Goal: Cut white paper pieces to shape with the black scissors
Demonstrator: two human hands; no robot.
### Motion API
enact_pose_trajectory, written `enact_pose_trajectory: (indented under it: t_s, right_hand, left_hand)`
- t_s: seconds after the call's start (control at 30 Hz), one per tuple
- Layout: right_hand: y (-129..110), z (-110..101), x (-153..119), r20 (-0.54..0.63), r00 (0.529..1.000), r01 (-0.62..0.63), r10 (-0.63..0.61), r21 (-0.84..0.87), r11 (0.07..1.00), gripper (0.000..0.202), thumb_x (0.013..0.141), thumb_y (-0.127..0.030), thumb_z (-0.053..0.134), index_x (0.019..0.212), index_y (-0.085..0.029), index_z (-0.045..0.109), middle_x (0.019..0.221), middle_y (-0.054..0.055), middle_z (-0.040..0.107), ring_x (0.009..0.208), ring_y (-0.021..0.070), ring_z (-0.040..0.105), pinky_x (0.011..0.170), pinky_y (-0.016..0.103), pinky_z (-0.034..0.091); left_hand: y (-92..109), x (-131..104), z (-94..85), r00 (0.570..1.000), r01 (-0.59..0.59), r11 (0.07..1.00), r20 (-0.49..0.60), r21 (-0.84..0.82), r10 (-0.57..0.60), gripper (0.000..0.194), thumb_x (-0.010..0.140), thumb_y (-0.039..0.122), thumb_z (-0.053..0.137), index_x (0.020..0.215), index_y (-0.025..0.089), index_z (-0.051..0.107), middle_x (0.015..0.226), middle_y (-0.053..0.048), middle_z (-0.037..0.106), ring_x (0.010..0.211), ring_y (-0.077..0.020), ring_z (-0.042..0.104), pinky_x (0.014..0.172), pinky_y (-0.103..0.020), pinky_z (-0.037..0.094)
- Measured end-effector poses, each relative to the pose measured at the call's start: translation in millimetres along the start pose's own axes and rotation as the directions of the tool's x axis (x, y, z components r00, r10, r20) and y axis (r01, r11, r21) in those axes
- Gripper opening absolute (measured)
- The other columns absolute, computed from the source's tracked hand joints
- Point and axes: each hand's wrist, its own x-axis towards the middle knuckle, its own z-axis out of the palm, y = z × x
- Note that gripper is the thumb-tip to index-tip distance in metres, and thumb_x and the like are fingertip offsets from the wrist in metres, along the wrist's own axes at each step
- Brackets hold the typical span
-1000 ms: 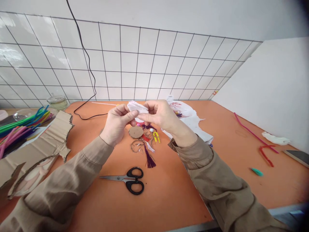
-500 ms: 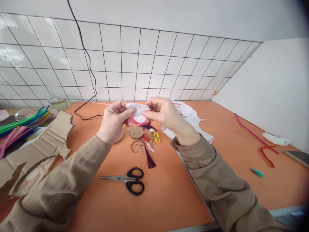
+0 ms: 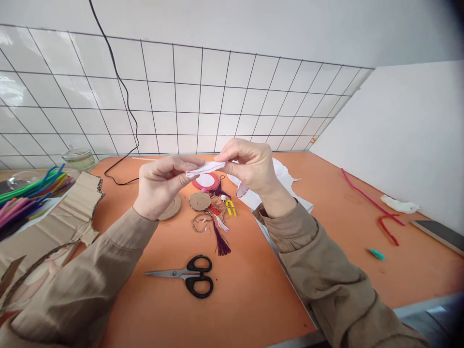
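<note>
A small folded piece of white cloth [image 3: 206,168] is stretched between my two hands above the orange table. My left hand [image 3: 159,183] pinches its left end, and my right hand [image 3: 252,169] pinches its right end. Just below the cloth lies a red ring with a white centre [image 3: 206,181]. Nearer to me are a round cardboard disc [image 3: 199,201], yellow bent pieces [image 3: 231,208] and a dark purple tassel [image 3: 222,244]. Black-handled scissors [image 3: 184,275] lie in front of them, blades toward the left.
Torn cardboard [image 3: 54,212] and coloured pipe cleaners [image 3: 29,193] are at left, with a glass jar [image 3: 79,159] behind. White printed fabric [image 3: 290,186] lies beyond my right wrist. Red pipe cleaners [image 3: 387,228] and a green piece [image 3: 376,254] are at right.
The cloth has been flattened into a narrower strip, and my hands have turned and moved slightly apart. The view has shifted, so the table things appear a little further left.
</note>
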Motion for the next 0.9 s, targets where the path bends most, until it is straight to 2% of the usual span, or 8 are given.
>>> enact_pose_trajectory:
  t_s: [0.1, 0.2, 0.33, 0.53, 0.63, 0.7, 0.8, 0.9]
  right_hand:
    - [-6.3, 1.5, 0.3, 0.057, 0.989, -0.142, 0.139, 0.05, 0.989, 0.023, 0.075, -0.038, 0.08, 0.07, -0.02, 0.068, 0.07, 0.001, 0.062, 0.067, 0.0154, 0.059, 0.06, 0.031, 0.05]
    - [-10.6, 2.9, 0.7, 0.105, 0.957, -0.282, 0.269, 0.13, 0.951, 0.026, 0.073, -0.038, 0.08, 0.069, -0.019, 0.063, 0.066, 0.0, 0.061, 0.06, 0.0139, 0.059, 0.052, 0.028, 0.049]
    - [-10.2, 1.7, 1.2, 0.139, 0.921, -0.382, 0.364, 0.147, 0.912, 0.031, 0.071, -0.043, 0.08, 0.072, -0.018, 0.062, 0.063, 0.0, 0.061, 0.057, 0.0132, 0.059, 0.044, 0.024, 0.044]
    - [-6.4, 1.0, 1.0, 0.168, 0.907, -0.411, 0.387, 0.148, 0.9, 0.027, 0.074, -0.039, 0.078, 0.074, -0.017, 0.061, 0.062, -0.001, 0.06, 0.056, 0.012, 0.057, 0.045, 0.022, 0.045]
    - [-2.3, 4.8, 1.9, 0.178, 0.918, -0.385, 0.353, 0.193, 0.903, 0.026, 0.07, -0.033, 0.081, 0.082, -0.017, 0.063, 0.076, 0.0, 0.065, 0.064, 0.0122, 0.06, 0.055, 0.025, 0.051]
    - [0.5, 9.4, 2.0, 0.19, 0.927, -0.363, 0.323, 0.246, 0.899, 0.037, 0.063, -0.029, 0.086, 0.09, -0.017, 0.064, 0.087, 0.001, 0.067, 0.07, 0.0126, 0.062, 0.061, 0.026, 0.054]
    - [2.2, 17.6, -0.1, 0.174, 0.921, -0.384, 0.349, 0.26, 0.886, 0.035, 0.06, -0.028, 0.088, 0.081, -0.016, 0.062, 0.075, -0.002, 0.062, 0.064, 0.0108, 0.059, 0.058, 0.025, 0.05]
    - [0.6, 23.3, -3.9, 0.166, 0.903, -0.424, 0.396, 0.208, 0.881, 0.029, 0.066, -0.029, 0.083, 0.07, -0.017, 0.056, 0.06, -0.004, 0.054, 0.054, 0.0097, 0.054, 0.05, 0.023, 0.042]
  left_hand:
    - [0.0, -0.2, 2.9, 0.989, 0.139, 0.988, -0.05, -0.073, -0.142, 0.022, 0.068, 0.038, 0.086, 0.071, 0.02, 0.074, 0.082, -0.007, 0.079, 0.076, -0.0227, 0.075, 0.072, -0.035, 0.061]
    - [1.3, 0.8, 7.2, 0.959, 0.26, 0.951, -0.066, -0.169, -0.274, 0.028, 0.069, 0.042, 0.085, 0.071, 0.019, 0.069, 0.074, -0.005, 0.077, 0.074, -0.0228, 0.076, 0.067, -0.033, 0.061]
    - [2.2, 2.6, 10.5, 0.927, 0.351, 0.907, -0.054, -0.233, -0.372, 0.029, 0.068, 0.043, 0.084, 0.07, 0.019, 0.069, 0.071, -0.005, 0.077, 0.073, -0.0218, 0.076, 0.064, -0.029, 0.06]
    - [-0.3, 3.4, 10.0, 0.912, 0.376, 0.886, -0.063, -0.272, -0.406, 0.029, 0.064, 0.042, 0.086, 0.066, 0.019, 0.068, 0.068, -0.004, 0.076, 0.067, -0.0187, 0.073, 0.062, -0.027, 0.059]
    - [-2.6, 3.4, 8.8, 0.904, 0.391, 0.879, -0.065, -0.273, -0.423, 0.027, 0.068, 0.04, 0.084, 0.067, 0.018, 0.067, 0.07, -0.004, 0.076, 0.07, -0.0183, 0.074, 0.062, -0.027, 0.058]
    - [-4.7, 3.4, 8.6, 0.903, 0.392, 0.877, -0.064, -0.278, -0.424, 0.026, 0.07, 0.038, 0.083, 0.068, 0.018, 0.067, 0.07, -0.004, 0.075, 0.071, -0.0178, 0.073, 0.062, -0.026, 0.057]
    - [-8.0, 3.1, 9.1, 0.904, 0.392, 0.875, -0.056, -0.285, -0.423, 0.027, 0.069, 0.037, 0.083, 0.066, 0.017, 0.066, 0.068, -0.003, 0.072, 0.066, -0.0151, 0.071, 0.059, -0.025, 0.054]
    - [-10.6, 2.9, 8.8, 0.901, 0.415, 0.869, -0.006, -0.27, -0.433, 0.032, 0.069, 0.042, 0.083, 0.064, 0.017, 0.064, 0.056, -0.001, 0.065, 0.049, -0.0104, 0.061, 0.045, -0.021, 0.044]
